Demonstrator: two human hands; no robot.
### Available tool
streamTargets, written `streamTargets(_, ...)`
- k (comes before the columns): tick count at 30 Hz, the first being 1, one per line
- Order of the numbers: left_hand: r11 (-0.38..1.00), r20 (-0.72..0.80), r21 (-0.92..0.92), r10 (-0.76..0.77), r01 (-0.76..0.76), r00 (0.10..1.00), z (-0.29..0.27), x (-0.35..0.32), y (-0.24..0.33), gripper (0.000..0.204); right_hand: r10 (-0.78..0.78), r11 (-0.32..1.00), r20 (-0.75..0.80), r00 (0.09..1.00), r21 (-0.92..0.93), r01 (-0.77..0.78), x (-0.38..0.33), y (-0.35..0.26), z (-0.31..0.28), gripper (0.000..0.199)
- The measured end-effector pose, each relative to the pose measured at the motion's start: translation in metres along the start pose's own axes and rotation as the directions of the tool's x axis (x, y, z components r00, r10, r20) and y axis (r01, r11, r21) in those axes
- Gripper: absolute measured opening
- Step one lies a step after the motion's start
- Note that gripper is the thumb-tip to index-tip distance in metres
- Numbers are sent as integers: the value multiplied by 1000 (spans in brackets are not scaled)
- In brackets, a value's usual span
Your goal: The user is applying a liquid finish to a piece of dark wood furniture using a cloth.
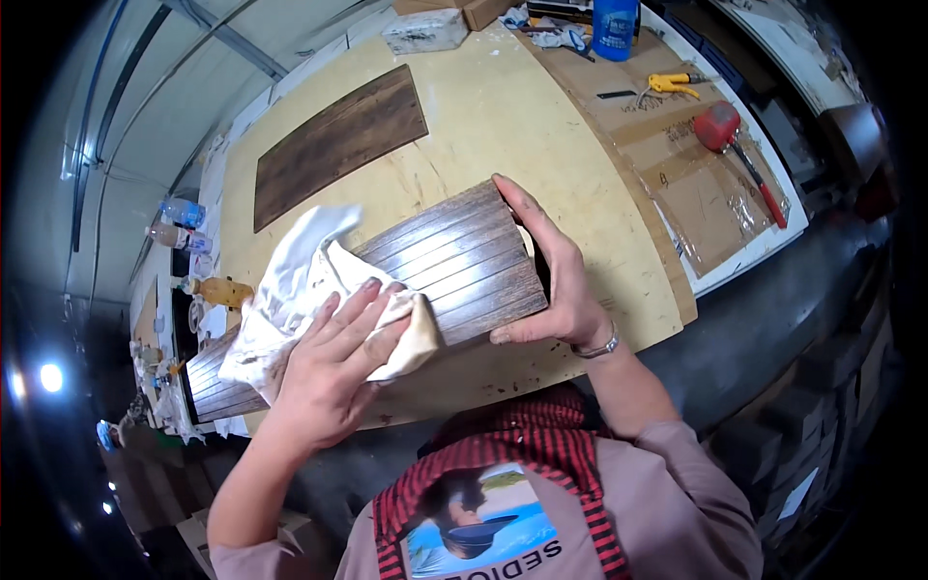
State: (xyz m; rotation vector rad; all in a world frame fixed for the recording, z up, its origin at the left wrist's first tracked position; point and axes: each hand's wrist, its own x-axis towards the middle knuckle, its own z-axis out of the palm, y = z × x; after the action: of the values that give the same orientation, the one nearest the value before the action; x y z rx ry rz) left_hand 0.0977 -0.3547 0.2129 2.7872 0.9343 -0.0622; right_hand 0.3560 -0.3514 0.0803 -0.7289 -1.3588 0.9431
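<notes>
A long dark-brown wooden piece (454, 256) with lengthwise grooves and a glossy top lies slantwise in front of me, over the near part of the table. My right hand (559, 280) grips its right end, the thumb at the near corner and the fingers at the far corner. Under my left hand (343, 362) is a bunched white cloth (280, 309), pressed onto the grooved face, with some fingers sunk in its folds. The cloth has brownish smudges and hides the middle of the piece, whose left end shows beyond it.
A flat brown wooden panel (338, 145) lies farther back on the pale table (522, 126). To the right, cardboard (677, 164) carries a red-headed mallet (717, 128), a yellow air blow gun (672, 85) and a blue bottle (614, 29). Several bottles (220, 292) stand at the left edge.
</notes>
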Motion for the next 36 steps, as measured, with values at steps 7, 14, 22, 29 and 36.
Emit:
streamTargets(7,988,-317,-18,140,-153,938,35,61,42,69,302,931,-127,945,252,-264,1,-1,16,126)
streamTargets(14,666,-331,-220,-738,713,587,41,-170,-102,53,144,986,-88,986,94,-136,6,-8,12,127)
streamTargets(22,848,-400,9,-482,530,779,38,-97,-35,42,133,988,-128,983,89,-123,8,-6,23,130)
streamTargets(29,618,-428,-1,-711,786,558,35,-190,-73,37,80,997,-121,989,17,-79,1,-5,18,132)
streamTargets(36,796,-402,24,-546,604,735,29,-142,-47,33,50,999,-118,992,21,-48,-2,-2,9,130)
